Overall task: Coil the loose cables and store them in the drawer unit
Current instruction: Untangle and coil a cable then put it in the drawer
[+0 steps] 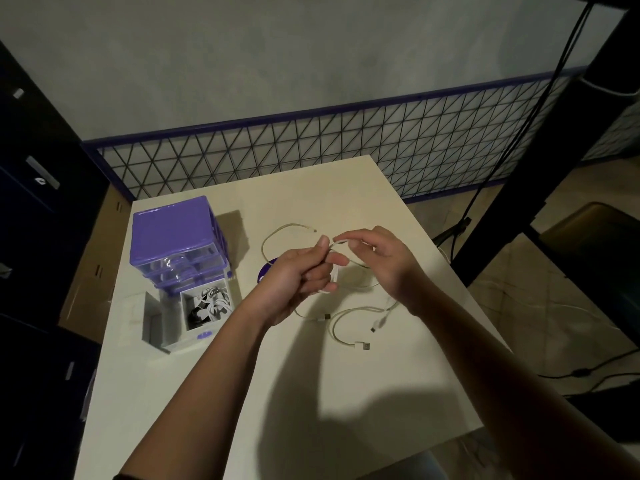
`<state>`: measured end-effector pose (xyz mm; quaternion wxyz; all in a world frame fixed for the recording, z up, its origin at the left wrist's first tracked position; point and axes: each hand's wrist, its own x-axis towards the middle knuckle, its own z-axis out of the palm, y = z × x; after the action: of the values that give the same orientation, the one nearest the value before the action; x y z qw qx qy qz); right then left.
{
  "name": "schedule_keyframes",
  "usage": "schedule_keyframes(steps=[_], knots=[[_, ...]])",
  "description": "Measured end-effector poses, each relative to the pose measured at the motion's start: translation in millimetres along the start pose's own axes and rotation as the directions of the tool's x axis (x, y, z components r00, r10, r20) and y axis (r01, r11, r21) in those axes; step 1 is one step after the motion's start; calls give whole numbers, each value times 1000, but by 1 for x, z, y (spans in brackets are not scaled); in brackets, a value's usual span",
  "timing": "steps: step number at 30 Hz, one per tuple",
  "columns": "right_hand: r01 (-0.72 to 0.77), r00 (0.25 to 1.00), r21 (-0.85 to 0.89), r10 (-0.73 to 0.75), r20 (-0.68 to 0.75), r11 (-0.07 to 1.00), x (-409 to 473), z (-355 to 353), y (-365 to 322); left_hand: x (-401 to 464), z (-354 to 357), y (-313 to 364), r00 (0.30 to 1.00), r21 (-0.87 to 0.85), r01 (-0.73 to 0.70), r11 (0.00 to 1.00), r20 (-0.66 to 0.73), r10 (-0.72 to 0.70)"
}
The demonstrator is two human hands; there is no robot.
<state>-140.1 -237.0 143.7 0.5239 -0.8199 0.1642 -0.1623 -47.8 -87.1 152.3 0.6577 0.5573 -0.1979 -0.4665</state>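
Fingers (341,242) on cable (277,233) over cream table (311,393), mesh-fenced wall (311,46) behind

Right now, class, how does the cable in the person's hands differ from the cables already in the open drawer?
The cable in the hands is lifted off the table, a wide open loop; the cables in the drawer lie packed in a tight bundle. The held cable is gripped by the left hand and pinched by the right hand; nothing touches the stored ones. The held cable is pale; the stored bundle mixes white and black. Both are thin cords.

Dim overhead light, heavy arm shadows, edges bowed, perhaps slightly soft
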Motion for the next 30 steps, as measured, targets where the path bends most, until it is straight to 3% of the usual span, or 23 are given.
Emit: schedule_keyframes(steps=[8, 16, 19, 22, 26, 30], knots=[[43, 998, -18, -43, 45, 999, -6, 13, 2, 1, -6, -7, 999, -154, -49, 987, 2, 50], [45, 997, -6, -46, -59, 999, -13, 26, -4, 3, -1, -11, 999, -475, -22, 880, -40, 3], [79, 992, -106, -89, -87, 991, -18, 29, -5, 4, -3, -14, 997, -498, -31, 867, -76, -8], [64, 992, -213, -86, -92, 975, -19, 33, -5, 4, -3, -14, 994, -431, -43, 901, -108, -4], [31, 987, -228, -66, -149, 973, -15, 31, -3, 5, -5, -12, 990, -304, -32, 952, -139, -11], [-9, 998, -115, 1, -71, 993, -9, 23, -11, 7, -10, -13, 973, 156, -37, 987, -219, 71]])
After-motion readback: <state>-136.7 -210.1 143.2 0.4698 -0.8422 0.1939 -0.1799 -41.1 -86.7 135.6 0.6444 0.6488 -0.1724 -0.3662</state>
